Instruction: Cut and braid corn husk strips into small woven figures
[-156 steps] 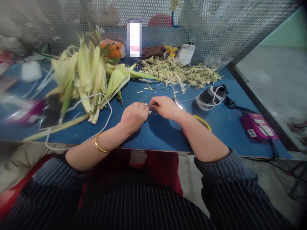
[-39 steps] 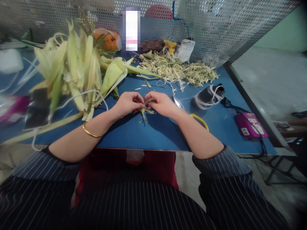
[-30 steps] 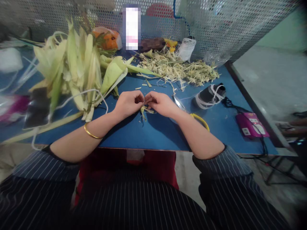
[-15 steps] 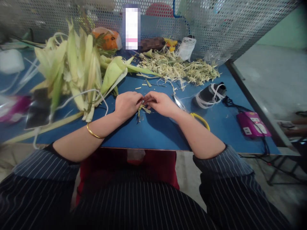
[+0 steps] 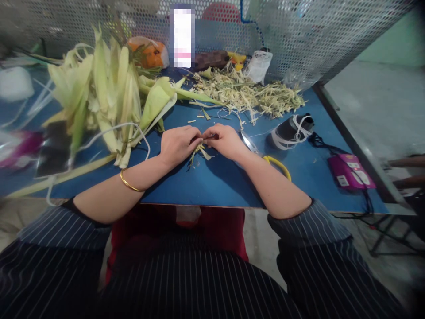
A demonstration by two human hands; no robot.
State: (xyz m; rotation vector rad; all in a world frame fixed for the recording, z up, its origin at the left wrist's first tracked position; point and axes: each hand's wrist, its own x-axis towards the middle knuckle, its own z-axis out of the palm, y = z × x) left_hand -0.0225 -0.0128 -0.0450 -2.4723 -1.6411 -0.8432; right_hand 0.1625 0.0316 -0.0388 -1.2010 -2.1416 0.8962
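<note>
My left hand (image 5: 181, 144) and my right hand (image 5: 225, 141) meet over the blue tabletop, fingertips pinched together and touching. A small bunch of corn husk strips (image 5: 201, 153) pokes out under my left fingers, with its loose ends toward me. What lies between the right fingertips is too small and covered to tell. Beside my right wrist are scissors (image 5: 249, 141), with yellow handles (image 5: 280, 166) partly under the forearm. Left of my left hand lies a large heap of corn husks (image 5: 113, 93).
Shredded husk (image 5: 245, 91) is piled at the back by a perforated metal screen (image 5: 215, 33). A dark spool wound with white cord (image 5: 290, 130) and a purple power strip (image 5: 352, 170) sit at right. A white cable (image 5: 109, 129) crosses the husks.
Both hands have shifted very slightly, and the right fingers have closed in against the left fingertips. The husk bunch has turned a little beneath them.
</note>
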